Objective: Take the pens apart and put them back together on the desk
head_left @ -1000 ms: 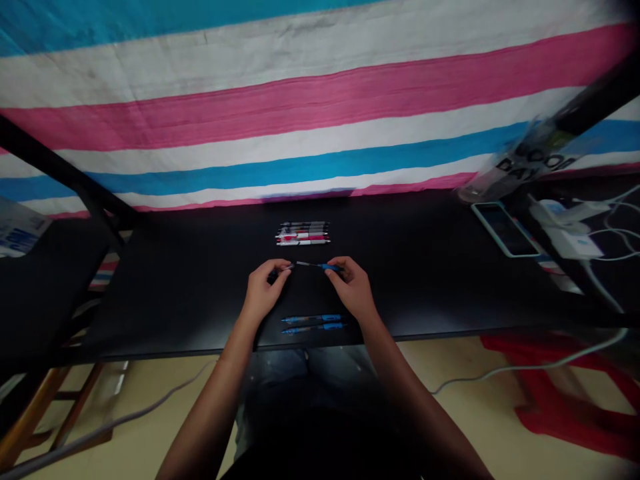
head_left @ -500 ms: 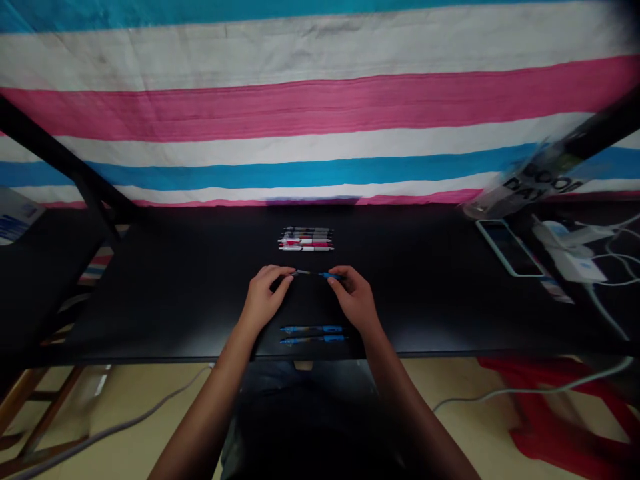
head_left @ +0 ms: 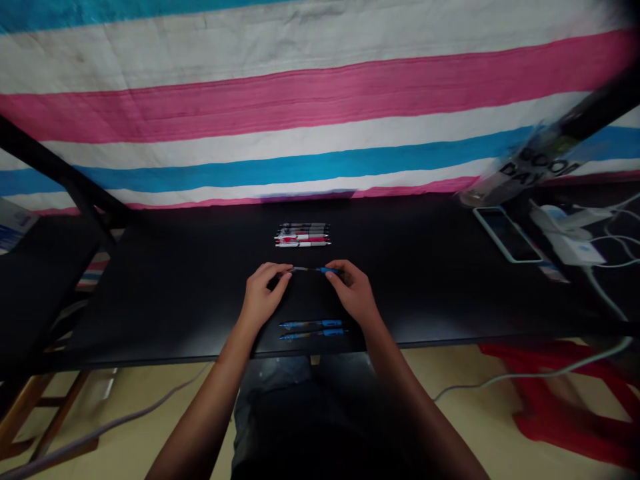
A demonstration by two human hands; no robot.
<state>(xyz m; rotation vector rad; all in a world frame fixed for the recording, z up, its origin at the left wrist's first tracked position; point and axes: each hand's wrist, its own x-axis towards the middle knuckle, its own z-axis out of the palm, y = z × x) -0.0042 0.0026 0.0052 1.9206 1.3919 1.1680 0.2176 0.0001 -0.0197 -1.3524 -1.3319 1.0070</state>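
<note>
Between my two hands a blue pen (head_left: 323, 270) lies sideways above the black desk. My left hand (head_left: 265, 287) pinches its thin greyish left end between thumb and fingers. My right hand (head_left: 351, 287) grips the blue right end the same way. Whether the two ends are still joined I cannot tell, as the middle looks dark. Closer to my body, two blue pens (head_left: 315, 331) lie side by side on the desk. Beyond my hands, several grey, red and white pens (head_left: 303, 236) lie in a neat row.
The black desk (head_left: 175, 287) ends at a striped cloth (head_left: 300, 127) behind. On the right are a phone (head_left: 506, 235), a clear bottle (head_left: 510, 175) and a white power strip (head_left: 565, 237) with cables. A red stool (head_left: 550, 400) stands below the desk's right side.
The view has tilted and shifted slightly. Both hands keep their pinch on the pen; its middle now looks thinner and darker, with the blue part showing more apart from the grey end.
</note>
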